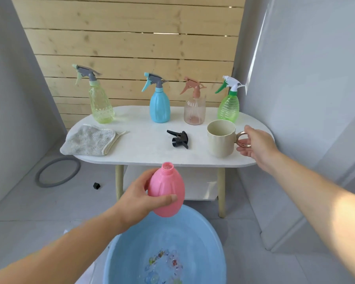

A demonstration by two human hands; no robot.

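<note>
Uncapped pink spray bottle (166, 191) held above the blue basin (203, 242).
Left hand (135, 199) fingers wrap its body; right hand (254, 144) fingers, half-open, bracket the cream mug (220, 138) handle on the counter (143, 144).

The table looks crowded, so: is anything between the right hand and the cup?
Nothing visible does. The right hand is at the handle of the cup. The black spray head lies left of the cup and the green bottle stands behind it, both clear of the hand's path.
</note>
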